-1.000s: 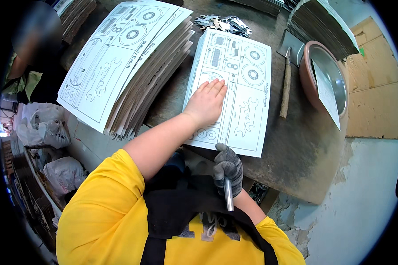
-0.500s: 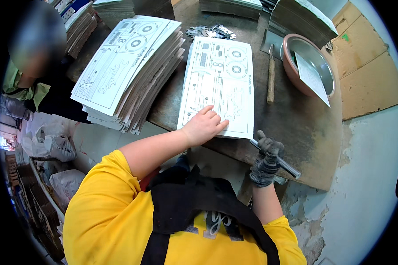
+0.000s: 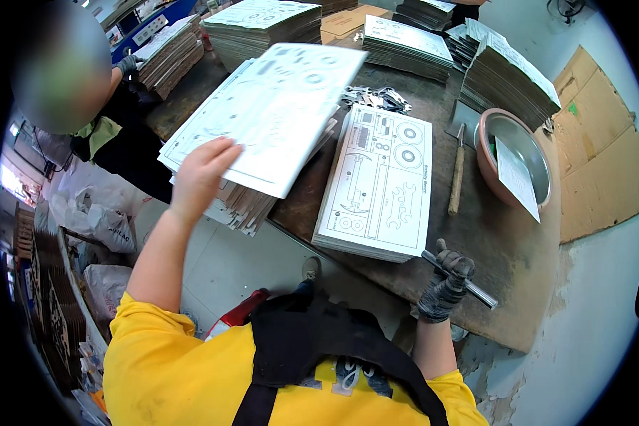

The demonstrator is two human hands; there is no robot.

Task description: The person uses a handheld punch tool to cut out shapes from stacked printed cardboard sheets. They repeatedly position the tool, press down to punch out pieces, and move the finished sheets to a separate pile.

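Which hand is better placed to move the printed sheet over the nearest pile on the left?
Probably the left: the bare left hand is at the near edge of the printed sheet. The gloved right hand is farther away and grips a metal rod.

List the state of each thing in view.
Left hand: bare, at edge of printed sheet
Printed sheet: askew over left stack
Left stack: uneven
Right stack: flat, fairly square
Right hand: gloved, gripping metal rod
Metal rod: held slanting
Wood-handled tool: lying loose
Bowl: paper jutting out
Metal pieces: heaped
Back stacks: piled
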